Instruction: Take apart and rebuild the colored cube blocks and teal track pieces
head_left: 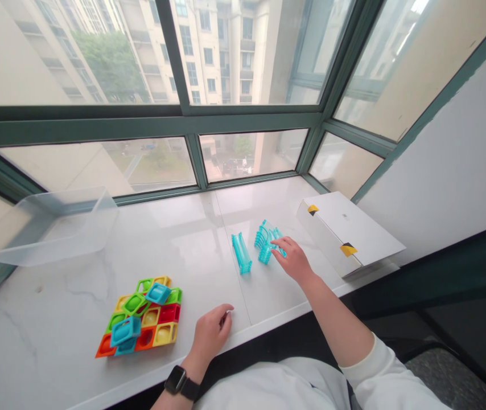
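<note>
Translucent teal in the head view, a cluster of ridged pieces (264, 236) lies on the tabletop (200, 245) at the right hand's (292, 259) fingertips; its thumb and forefinger stand slightly apart there, though I cannot tell whether they grip. A straight trough (242, 253) lies left of that hand. The left hand (213, 333) curls loosely, its contents unclear, with multicoloured blocks (151, 322) to its left.
</note>
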`<act>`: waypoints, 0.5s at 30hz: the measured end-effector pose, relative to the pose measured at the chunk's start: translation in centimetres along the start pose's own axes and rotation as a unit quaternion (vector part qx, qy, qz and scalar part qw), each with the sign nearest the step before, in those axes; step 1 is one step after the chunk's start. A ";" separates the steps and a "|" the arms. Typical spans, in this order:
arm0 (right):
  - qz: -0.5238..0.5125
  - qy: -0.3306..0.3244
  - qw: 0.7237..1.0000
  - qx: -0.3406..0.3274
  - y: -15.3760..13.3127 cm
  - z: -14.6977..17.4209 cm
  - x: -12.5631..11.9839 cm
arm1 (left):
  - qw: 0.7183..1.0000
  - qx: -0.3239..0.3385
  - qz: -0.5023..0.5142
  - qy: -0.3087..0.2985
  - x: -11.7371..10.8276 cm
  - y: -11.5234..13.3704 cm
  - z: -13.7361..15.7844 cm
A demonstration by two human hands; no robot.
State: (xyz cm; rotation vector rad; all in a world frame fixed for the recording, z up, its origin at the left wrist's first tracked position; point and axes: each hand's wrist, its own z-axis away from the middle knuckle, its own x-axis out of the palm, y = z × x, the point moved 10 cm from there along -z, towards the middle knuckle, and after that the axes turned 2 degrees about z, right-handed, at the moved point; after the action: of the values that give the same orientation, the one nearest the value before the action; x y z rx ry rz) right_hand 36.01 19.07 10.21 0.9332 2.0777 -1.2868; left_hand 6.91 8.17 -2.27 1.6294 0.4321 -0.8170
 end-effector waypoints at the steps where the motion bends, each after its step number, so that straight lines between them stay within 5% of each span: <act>1: 0.001 -0.004 1.000 -0.002 0.0 0.0 0.2 | 1.000 0.000 0.000 0.000 0.0 0.0 0.0; 15: 0.018 -0.021 1.000 -0.005 0.2 -0.1 1.3 | 1.000 -0.004 0.000 -0.002 0.0 -0.1 -0.1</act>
State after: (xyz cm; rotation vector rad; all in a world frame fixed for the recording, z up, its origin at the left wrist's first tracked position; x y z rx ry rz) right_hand 35.30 19.61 9.19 0.9273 2.0249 -1.2654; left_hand 6.85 8.24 -2.36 1.6196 0.4315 -0.8171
